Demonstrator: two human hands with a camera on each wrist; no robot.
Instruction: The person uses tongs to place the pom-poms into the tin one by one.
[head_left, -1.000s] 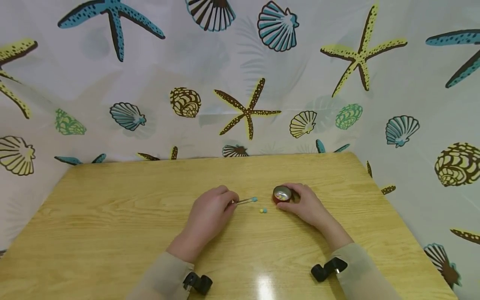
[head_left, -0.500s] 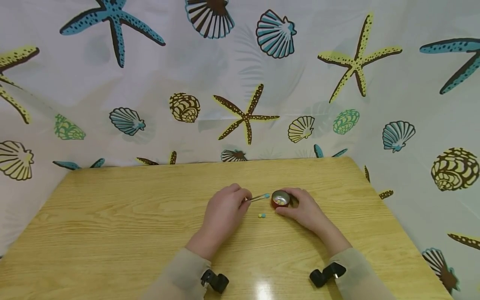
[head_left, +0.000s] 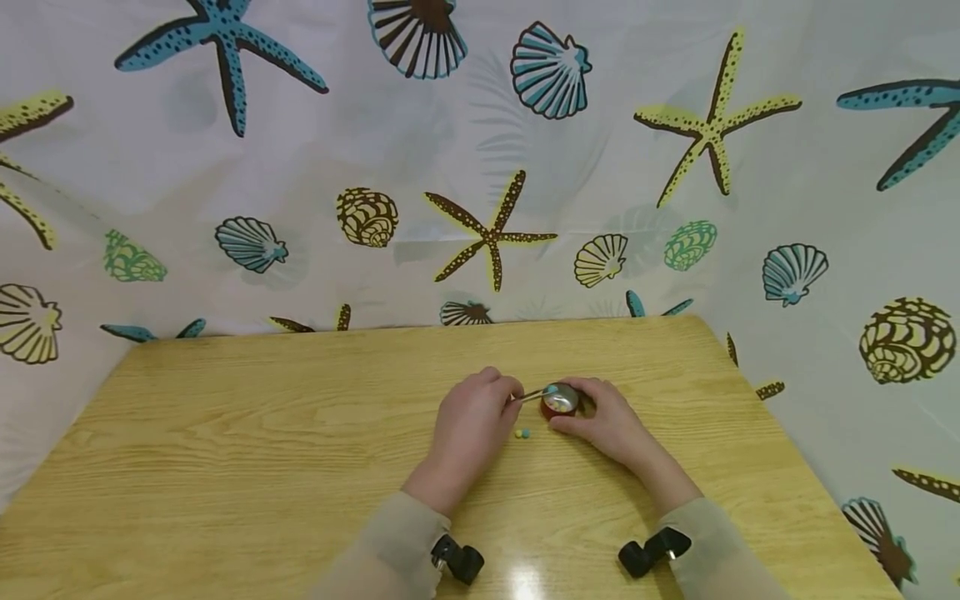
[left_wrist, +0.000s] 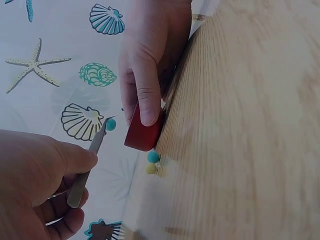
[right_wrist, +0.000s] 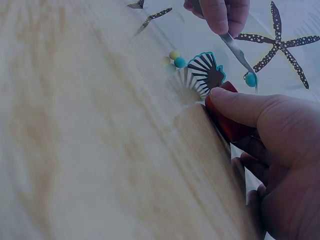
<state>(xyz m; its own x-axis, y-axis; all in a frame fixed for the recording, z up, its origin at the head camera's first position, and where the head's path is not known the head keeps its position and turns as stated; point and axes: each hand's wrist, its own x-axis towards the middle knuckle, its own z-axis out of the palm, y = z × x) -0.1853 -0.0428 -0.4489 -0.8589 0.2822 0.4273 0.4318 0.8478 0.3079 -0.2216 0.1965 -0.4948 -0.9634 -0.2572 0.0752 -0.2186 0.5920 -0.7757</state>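
Observation:
My left hand pinches metal tweezers between thumb and fingers. A small blue bead is caught at their tips, which overlap the mouth of a small round red tin in the head view. My right hand grips that tin, thumb on the near side and fingers round the far side. Inside its silvery bowl lie several light-coloured beads. In the right wrist view the bead in the tweezers hangs just beyond the tin's rim. On the table close to the tin sit a blue bead and a yellow bead, side by side.
The wooden table ends at the back and right against a white cloth printed with shells and starfish. Each sleeve carries a black wrist mount, such as the left mount and the right mount.
My left hand has moved right, bringing the tweezers and their blue bead from left of the tin to over its mouth. The right hand and tin have stayed nearly in place.

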